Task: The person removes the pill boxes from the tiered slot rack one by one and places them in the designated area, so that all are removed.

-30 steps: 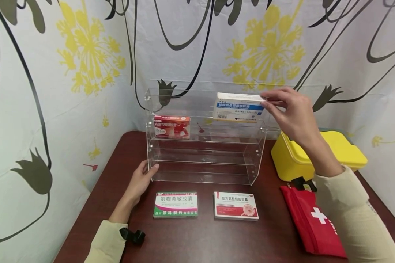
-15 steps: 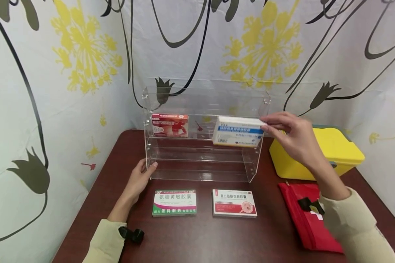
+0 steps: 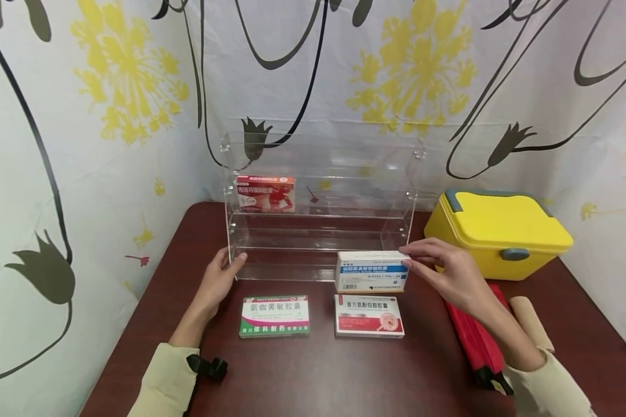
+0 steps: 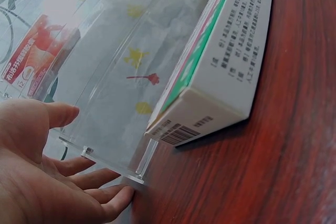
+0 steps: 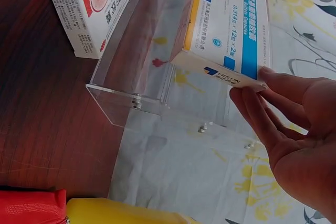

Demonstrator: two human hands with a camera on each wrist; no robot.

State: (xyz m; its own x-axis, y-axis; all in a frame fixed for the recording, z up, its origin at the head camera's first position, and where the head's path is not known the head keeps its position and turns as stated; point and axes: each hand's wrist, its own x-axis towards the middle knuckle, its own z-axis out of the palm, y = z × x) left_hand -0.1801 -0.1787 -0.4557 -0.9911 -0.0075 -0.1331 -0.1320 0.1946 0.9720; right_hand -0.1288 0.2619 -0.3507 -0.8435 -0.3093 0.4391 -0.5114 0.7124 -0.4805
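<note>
My right hand (image 3: 451, 275) pinches the upper right corner of a white-and-blue medicine box (image 3: 370, 278) between thumb and fingertips. The box stands upright before the lowest tier of a clear acrylic display rack (image 3: 287, 272); in the right wrist view its printed end (image 5: 220, 74) faces the hand. With thumb in front and fingers outside, my left hand (image 3: 216, 281) grips the rack's lower left side panel. Flat on the table, in front of the rack, lie a green-and-white medicine box (image 3: 275, 317) and a red-and-white one (image 3: 369, 317). A red medicine box (image 3: 266, 195) stands on an upper tier, left.
A yellow lidded case (image 3: 506, 226) with a grey latch sits right of the rack. Nearer, a red pouch (image 3: 472, 330) lies partly hidden under my right forearm. Patterned cloth (image 3: 302, 69) hangs right behind the rack and along the left.
My right hand has brought the white-and-blue medicine box down from the rack's top tier to the lowest one. My left hand stays on the side panel; the view has tilted slightly.
</note>
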